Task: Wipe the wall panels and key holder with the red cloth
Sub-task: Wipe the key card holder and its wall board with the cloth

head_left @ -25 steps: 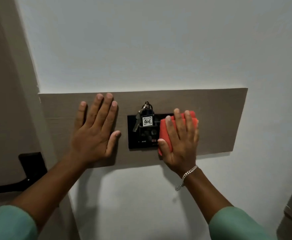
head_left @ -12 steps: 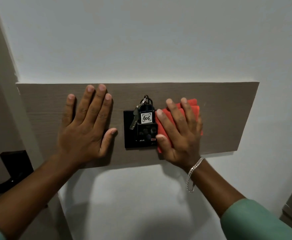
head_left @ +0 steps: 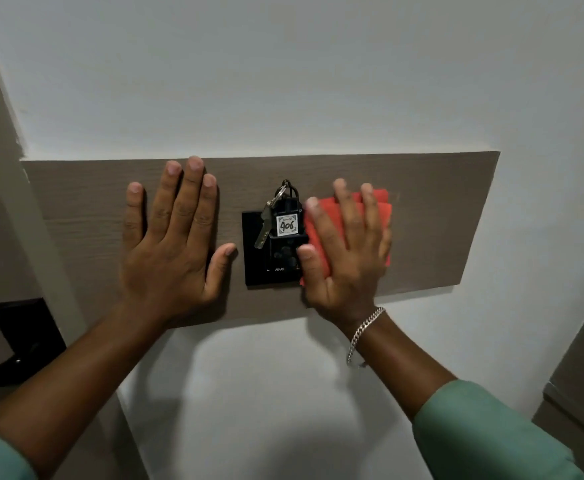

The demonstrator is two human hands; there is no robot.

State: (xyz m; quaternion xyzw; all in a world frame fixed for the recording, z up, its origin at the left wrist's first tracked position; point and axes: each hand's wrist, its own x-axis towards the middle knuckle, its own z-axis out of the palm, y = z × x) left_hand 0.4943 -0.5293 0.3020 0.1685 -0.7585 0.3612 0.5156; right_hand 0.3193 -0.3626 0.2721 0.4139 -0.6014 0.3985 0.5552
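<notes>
A long brown wood-grain wall panel (head_left: 439, 216) runs across the white wall. At its middle sits a black key holder (head_left: 254, 268) with a key and a tag marked 406 (head_left: 287, 226) hanging in it. My right hand (head_left: 346, 251) presses the folded red cloth (head_left: 382, 216) flat against the panel, just right of the key holder and over its right edge. My left hand (head_left: 172, 247) lies flat on the panel left of the holder, fingers spread, holding nothing.
A dark door handle (head_left: 13, 344) sticks out at the lower left beside the door frame. A grey cabinet edge (head_left: 581, 393) shows at the lower right. White wall (head_left: 283, 81) extends above and below the panel.
The right hand with the red cloth has slid a little to the right and up along the panel. The left hand stays pressed flat. The camera has shifted, bringing the panel more centred.
</notes>
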